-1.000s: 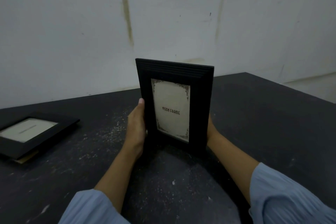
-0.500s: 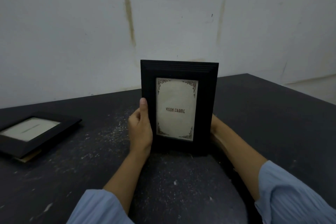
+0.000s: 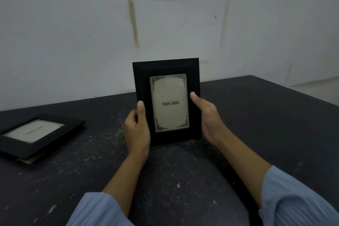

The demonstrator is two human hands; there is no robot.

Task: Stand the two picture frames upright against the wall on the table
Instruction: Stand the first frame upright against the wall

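Observation:
A black picture frame (image 3: 166, 69) with a cream card reading "VISION FRAME" stands upright in the middle of the dark table (image 3: 256, 124), its front facing me, well short of the wall. My left hand (image 3: 136, 130) grips its left edge with the thumb on the front. My right hand (image 3: 207, 115) holds the right edge, thumb on the front border. A second black picture frame (image 3: 39, 132) lies flat, face up, at the table's left side, with a brown backing piece sticking out beneath it.
The stained white wall (image 3: 91, 33) rises behind the table's far edge. The table's right edge runs diagonally at the far right. White dust speckles the tabletop around the frame. Light blue sleeves cover both forearms.
The held frame has turned from angled to facing me squarely and sits a little further back. My right hand has come round from behind, its thumb now on the front.

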